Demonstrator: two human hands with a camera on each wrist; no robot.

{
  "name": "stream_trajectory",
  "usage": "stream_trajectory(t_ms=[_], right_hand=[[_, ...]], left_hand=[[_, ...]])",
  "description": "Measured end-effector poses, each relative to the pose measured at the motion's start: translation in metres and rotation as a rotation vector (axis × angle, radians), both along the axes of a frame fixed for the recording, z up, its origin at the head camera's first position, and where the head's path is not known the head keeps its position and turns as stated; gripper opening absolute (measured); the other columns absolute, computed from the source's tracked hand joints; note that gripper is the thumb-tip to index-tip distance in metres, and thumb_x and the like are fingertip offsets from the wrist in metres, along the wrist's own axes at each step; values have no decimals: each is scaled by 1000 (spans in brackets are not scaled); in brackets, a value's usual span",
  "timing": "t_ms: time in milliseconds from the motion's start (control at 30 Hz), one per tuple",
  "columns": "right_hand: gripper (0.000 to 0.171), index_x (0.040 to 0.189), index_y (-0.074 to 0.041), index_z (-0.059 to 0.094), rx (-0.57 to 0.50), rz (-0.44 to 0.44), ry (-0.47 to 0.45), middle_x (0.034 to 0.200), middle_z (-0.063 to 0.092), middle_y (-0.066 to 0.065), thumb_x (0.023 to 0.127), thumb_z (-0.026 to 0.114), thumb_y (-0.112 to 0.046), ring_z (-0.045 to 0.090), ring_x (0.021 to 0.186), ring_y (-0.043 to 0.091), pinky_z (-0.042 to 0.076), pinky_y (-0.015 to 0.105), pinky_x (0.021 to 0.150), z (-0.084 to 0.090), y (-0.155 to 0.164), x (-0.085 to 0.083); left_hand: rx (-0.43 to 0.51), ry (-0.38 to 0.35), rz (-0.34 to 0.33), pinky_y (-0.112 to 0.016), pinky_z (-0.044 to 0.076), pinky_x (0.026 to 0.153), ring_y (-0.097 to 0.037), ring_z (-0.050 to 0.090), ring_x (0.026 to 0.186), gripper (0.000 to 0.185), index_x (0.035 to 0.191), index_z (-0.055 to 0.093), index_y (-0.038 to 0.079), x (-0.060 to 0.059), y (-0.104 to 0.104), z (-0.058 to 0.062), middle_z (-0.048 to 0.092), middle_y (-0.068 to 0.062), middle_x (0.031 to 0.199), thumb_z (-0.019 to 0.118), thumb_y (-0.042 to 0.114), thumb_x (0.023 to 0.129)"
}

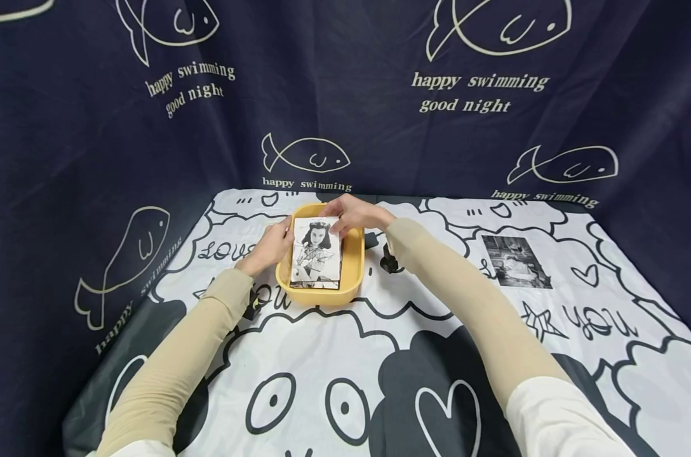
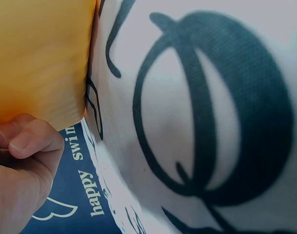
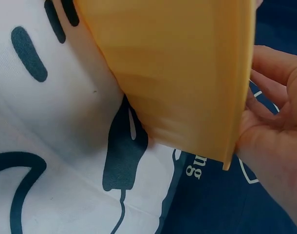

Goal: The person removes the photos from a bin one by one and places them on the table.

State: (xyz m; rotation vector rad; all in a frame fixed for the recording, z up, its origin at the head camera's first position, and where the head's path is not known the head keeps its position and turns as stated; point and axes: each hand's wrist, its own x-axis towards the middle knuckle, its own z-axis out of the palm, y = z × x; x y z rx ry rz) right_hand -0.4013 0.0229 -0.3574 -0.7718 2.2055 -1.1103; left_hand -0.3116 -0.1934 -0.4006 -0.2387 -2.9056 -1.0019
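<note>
A yellow box with rounded corners stands on the patterned cloth in the head view. Inside lies a black-and-white photo print of a person with dark hair, with the edge of another print showing beneath it. My left hand grips the box at its left rim; the left wrist view has its curled fingers against the yellow wall. Over the far right rim reaches my right hand, its thumb and fingers pinching the print's upper right corner. From the right wrist view, the box wall hides those fingertips.
Another black-and-white print lies flat on the cloth to the right. White cloth with black drawings and lettering covers the surface. Dark blue curtains with fish outlines hang behind and at both sides.
</note>
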Motion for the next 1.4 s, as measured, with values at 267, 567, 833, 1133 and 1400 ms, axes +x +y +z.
stream_trajectory(t_ms=[267,567,833,1133,1400], right_hand=[[49,127,-1,60,-91,-63,-27,116,67,18,80,68,11,63,73,13,58,39,75,12,14,-2],[47,127,-2,60,-165,-98,-18,111,68,13,83,65,10,64,75,14,58,30,71,30,44,-5],[45,129,-5,59,-168,-122,5,118,65,14,86,62,8,64,86,16,58,34,78,43,89,-5],[46,131,-7,57,-114,-184,-29,115,67,10,87,61,7,65,90,17,58,34,79,39,149,-2],[50,135,1,50,-123,-212,-86,102,68,1,87,61,8,63,83,12,56,28,73,21,204,-3]], left_hand=[[-4,-3,12,-28,53,63,-27,63,79,55,150,21,-5,0,2,0,37,-28,148,34,14,100],[-5,-13,20,-26,47,52,-16,51,57,56,151,21,-5,1,3,1,52,-30,135,36,10,99],[-17,17,13,-24,47,51,-15,51,58,54,150,22,-7,1,4,1,60,-31,121,37,7,100],[-23,15,13,-25,44,46,-12,44,49,54,150,22,-6,1,4,2,60,-32,116,37,8,100],[-30,30,8,-26,44,49,-13,44,51,53,149,24,-7,2,5,3,59,-31,117,38,8,100]])
